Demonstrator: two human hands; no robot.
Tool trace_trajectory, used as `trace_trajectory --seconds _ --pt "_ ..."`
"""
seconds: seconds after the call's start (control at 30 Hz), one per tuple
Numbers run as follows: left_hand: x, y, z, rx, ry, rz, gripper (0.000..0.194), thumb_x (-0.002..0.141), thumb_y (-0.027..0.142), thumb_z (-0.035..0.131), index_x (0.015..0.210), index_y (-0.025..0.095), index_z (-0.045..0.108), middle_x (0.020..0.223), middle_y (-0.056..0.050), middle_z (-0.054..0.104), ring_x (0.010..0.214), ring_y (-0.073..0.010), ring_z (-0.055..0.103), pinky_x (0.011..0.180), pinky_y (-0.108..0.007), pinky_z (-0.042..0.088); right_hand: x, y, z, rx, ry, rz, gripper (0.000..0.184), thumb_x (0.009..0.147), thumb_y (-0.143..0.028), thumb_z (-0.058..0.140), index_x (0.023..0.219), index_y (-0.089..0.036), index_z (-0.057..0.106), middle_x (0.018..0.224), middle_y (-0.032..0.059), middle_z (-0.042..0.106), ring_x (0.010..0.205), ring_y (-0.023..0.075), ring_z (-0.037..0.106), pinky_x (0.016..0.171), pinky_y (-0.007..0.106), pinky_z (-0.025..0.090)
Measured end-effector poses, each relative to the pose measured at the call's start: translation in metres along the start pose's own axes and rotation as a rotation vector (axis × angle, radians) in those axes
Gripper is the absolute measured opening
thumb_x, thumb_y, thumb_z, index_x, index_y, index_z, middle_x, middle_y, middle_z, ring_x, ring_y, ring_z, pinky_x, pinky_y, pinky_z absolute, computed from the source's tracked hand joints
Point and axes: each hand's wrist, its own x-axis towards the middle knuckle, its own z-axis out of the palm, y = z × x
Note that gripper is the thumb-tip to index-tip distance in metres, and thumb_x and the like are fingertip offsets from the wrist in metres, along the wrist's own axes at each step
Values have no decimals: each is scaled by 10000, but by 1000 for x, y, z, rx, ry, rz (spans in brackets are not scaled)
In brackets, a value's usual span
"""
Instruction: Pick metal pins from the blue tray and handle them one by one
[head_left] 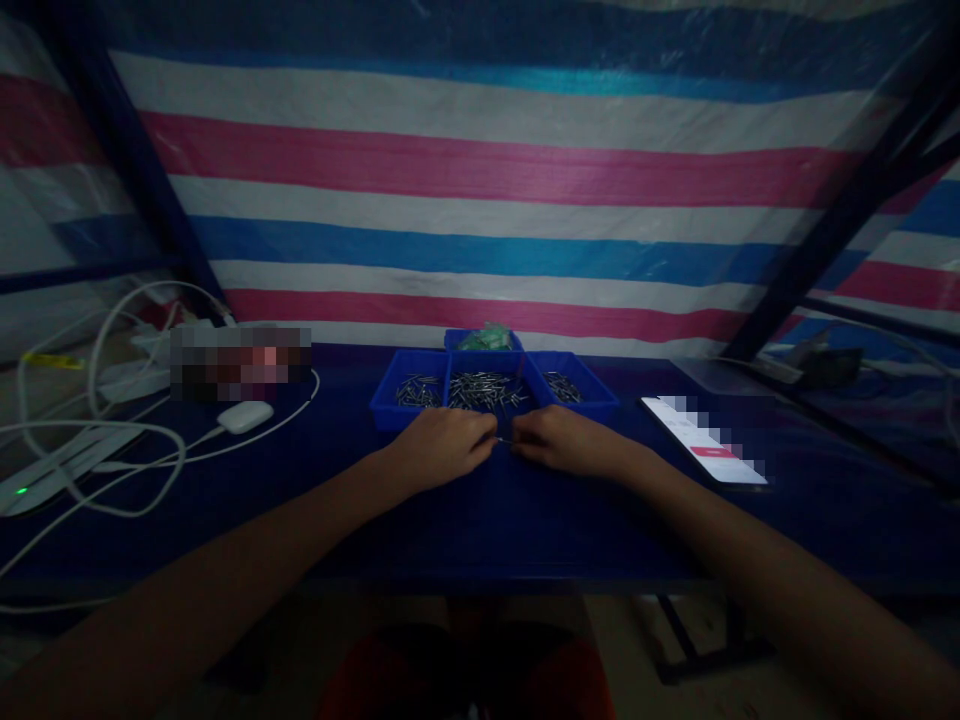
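My left hand [448,446] and my right hand [564,440] face each other low over the blue table, just in front of the bins. Both have their fingers closed in a pinch. A small thin metal pin [505,440] bridges the gap between the fingertips, one end at each hand; its exact shape is too small and dark to make out. Right behind the hands, the middle blue bin [534,383] holds a heap of similar slim metal pieces [484,388]. The left blue bin [386,385] and right blue bin [596,385] contain smaller heaps.
A back blue bin [450,340] holds greenish translucent pieces [491,337]. White cables [180,460], a white adapter [245,417] and a power strip [60,470] lie at left. A lit phone [697,440] lies at right. Striped sheeting [480,170] hangs behind the table [480,530].
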Motion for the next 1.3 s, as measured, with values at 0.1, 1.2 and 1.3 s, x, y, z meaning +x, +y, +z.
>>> trace_trajectory --seconds 0.1,1.2,1.3 --pt "1 0 0 -13 16 7 174 839 282 382 823 178 521 747 -4 604 680 -131 565 540 -230 358 1 -3 1 3 0 -8 87 789 -185 451 770 -151 529 695 25 558 612 113 500 575 237 330" --pt "1 -7 8 0 -46 -141 136 773 265 438 832 178 524 723 -7 603 634 -136 553 511 -229 331 -2 -3 -6 32 -7 -61 143 822 -184 415 819 -150 554 724 32 589 628 109 518 586 230 352" --pt "1 -7 7 3 -46 -142 135 777 263 433 832 180 524 731 -5 604 636 -136 555 513 -229 333 -2 -4 -7 24 -16 -44 150 828 -196 412 819 -153 555 727 33 590 632 111 520 587 228 354"
